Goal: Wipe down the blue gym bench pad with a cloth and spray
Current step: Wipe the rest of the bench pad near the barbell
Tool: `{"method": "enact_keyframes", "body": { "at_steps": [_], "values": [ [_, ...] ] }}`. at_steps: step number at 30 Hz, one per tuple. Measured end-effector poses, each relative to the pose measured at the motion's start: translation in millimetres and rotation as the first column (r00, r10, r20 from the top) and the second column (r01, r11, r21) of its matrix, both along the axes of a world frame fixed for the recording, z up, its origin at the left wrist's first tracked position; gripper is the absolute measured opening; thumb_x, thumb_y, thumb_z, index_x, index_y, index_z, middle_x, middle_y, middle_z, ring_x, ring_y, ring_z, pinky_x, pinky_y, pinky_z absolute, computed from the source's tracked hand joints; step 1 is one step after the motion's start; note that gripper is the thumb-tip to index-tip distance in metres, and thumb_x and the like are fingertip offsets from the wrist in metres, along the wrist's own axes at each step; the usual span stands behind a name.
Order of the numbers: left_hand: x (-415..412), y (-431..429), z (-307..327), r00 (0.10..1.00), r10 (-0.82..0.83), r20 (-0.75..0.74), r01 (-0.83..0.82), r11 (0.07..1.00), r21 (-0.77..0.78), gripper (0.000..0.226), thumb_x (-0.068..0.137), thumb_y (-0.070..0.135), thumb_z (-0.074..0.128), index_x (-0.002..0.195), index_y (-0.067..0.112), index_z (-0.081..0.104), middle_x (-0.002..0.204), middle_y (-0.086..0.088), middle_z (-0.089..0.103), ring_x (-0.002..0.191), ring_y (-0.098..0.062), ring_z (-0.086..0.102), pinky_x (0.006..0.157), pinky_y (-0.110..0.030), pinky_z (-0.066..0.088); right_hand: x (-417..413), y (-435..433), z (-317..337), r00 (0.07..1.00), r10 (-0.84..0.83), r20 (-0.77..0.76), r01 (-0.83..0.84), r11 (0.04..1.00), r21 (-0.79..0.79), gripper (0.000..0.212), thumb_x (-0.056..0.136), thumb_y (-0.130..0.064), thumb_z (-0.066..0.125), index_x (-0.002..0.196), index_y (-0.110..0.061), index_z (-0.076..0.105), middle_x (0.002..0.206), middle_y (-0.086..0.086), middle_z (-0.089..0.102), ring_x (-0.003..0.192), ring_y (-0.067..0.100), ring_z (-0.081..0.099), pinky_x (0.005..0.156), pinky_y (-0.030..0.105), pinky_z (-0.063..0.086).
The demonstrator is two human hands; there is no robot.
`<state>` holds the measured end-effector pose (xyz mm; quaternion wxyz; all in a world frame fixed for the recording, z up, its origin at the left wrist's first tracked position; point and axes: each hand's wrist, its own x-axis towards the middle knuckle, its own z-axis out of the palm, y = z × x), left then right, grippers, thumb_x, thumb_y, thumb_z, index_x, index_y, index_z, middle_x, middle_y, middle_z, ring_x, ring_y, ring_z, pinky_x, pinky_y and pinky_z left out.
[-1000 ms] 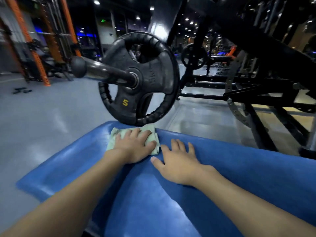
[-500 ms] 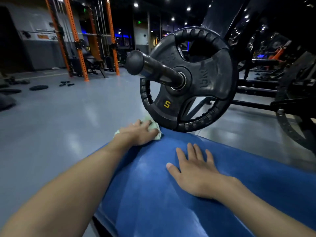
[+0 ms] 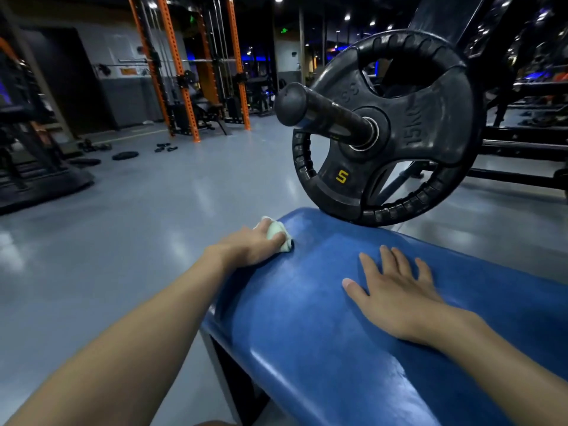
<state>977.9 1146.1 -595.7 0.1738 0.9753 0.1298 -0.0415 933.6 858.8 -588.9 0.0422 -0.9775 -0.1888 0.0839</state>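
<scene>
Resting flat, fingers spread, the right hand (image 3: 396,295) lies on the blue bench pad (image 3: 307,333). Farther along, the left hand (image 3: 250,245) clutches a pale cloth (image 3: 278,233) against the pad's left edge. Beyond hangs a black weight plate (image 3: 408,161).

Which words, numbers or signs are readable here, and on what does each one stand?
"5": yellow, on the black weight plate.
"15K": raised, same plate; the rest unclear.
"SS": raised, same plate; the rest unreadable.
Green sign and orange wall sign: too small to read.
</scene>
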Motion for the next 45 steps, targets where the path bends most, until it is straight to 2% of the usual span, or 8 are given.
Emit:
{"method": "enact_keyframes", "body": {
  "at_steps": [8, 17, 21, 25, 33, 37, 41, 45],
  "values": [
    [-43, 9, 3, 1.0, 0.016, -0.005, -0.016, 1.0, -0.006, 0.062, 0.073, 0.078, 0.027, 0.122, 0.043, 0.036, 0.124, -0.005, 0.061, 0.107, -0.032, 0.058, 0.1, -0.05, 0.041, 0, -15, 0, 0.998, 0.009, 0.068, -0.032, 0.937, 0.348, 0.046, 0.098, -0.05, 0.043, 0.142, -0.037, 0.045, 0.162, -0.006, 0.023, 0.152, 0.018, 0.007, 0.122, 0.044, 0.0],
    [-120, -23, 4, 0.991, 0.123, 0.051, -0.131, 0.967, 0.216, 0.062, 0.078, 0.075, 0.015, 0.133, 0.051, 0.029, 0.145, -0.004, 0.042, 0.129, -0.034, 0.044, 0.106, -0.062, 0.025, -42, -18, -3, 0.995, 0.049, 0.089, -0.073, 0.956, 0.284, 0.047, 0.102, -0.045, 0.033, 0.146, -0.03, 0.042, 0.161, -0.002, 0.026, 0.151, 0.018, 0.013, 0.121, 0.047, 0.004],
    [-147, -85, 1, 0.971, -0.184, 0.149, 0.124, 0.93, 0.345, 0.076, 0.085, 0.069, 0.015, 0.153, 0.039, 0.009, 0.157, 0.0, 0.033, 0.145, -0.026, 0.027, 0.114, -0.057, 0.013, -68, -27, 8, 0.997, -0.023, 0.075, -0.018, 0.864, 0.504, 0.034, 0.101, -0.042, 0.043, 0.13, -0.029, 0.055, 0.13, -0.01, 0.057, 0.131, 0.018, 0.046, 0.113, 0.041, 0.023],
    [-166, -164, 4, 0.835, -0.508, 0.214, 0.44, 0.848, 0.297, 0.089, 0.089, 0.065, 0.027, 0.158, 0.013, 0.008, 0.159, -0.006, 0.031, 0.147, -0.021, 0.026, 0.119, -0.043, 0.016, -94, -63, 23, 0.994, -0.092, 0.054, 0.038, 0.774, 0.632, 0.035, 0.099, -0.039, 0.047, 0.134, -0.038, 0.045, 0.118, -0.015, 0.06, 0.125, 0.017, 0.047, 0.106, 0.041, 0.027],
    [-188, -320, 16, 0.629, -0.727, 0.273, 0.75, 0.661, 0.032, 0.05, 0.086, 0.045, 0.042, 0.122, 0.011, 0.038, 0.12, -0.005, 0.048, 0.106, -0.02, 0.048, 0.091, -0.037, 0.037, -157, -215, 32, 0.964, -0.264, -0.028, 0.238, 0.813, 0.531, 0.074, 0.091, -0.045, 0.061, 0.153, -0.044, 0.02, 0.135, -0.01, 0.054, 0.13, 0.017, 0.047, 0.114, 0.043, 0.025],
    [-204, -398, 14, 0.598, -0.679, 0.427, 0.793, 0.577, -0.195, 0.039, 0.079, 0.029, 0.039, 0.116, 0.015, 0.037, 0.116, -0.003, 0.044, 0.101, -0.022, 0.048, 0.09, -0.038, 0.041, -196, -295, 21, 0.943, -0.333, 0.0, 0.297, 0.841, 0.452, 0.055, 0.086, -0.022, 0.064, 0.138, -0.034, 0.048, 0.119, -0.006, 0.058, 0.119, 0.024, 0.055, 0.1, 0.038, 0.044],
    [-206, -458, 16, 0.541, -0.783, 0.307, 0.788, 0.599, 0.14, 0.053, 0.079, 0.05, 0.041, 0.13, 0.04, 0.051, 0.129, 0.005, 0.049, 0.123, -0.021, 0.046, 0.103, -0.04, 0.029, -246, -382, 30, 0.858, -0.504, 0.099, 0.468, 0.847, 0.254, 0.054, 0.087, -0.007, 0.046, 0.129, -0.041, 0.057, 0.132, -0.007, 0.059, 0.126, 0.024, 0.049, 0.106, 0.042, 0.032],
    [-226, -540, 16, 0.393, -0.904, 0.168, 0.896, 0.417, 0.151, 0.053, 0.09, 0.06, 0.038, 0.142, 0.049, 0.041, 0.139, 0.01, 0.046, 0.138, -0.013, 0.032, 0.116, -0.053, 0.013, -295, -459, 33, 0.728, -0.637, 0.253, 0.634, 0.766, 0.105, 0.036, 0.096, -0.025, 0.042, 0.122, -0.038, 0.064, 0.13, -0.004, 0.055, 0.121, 0.024, 0.039, 0.097, 0.042, 0.025]
  ]
}}
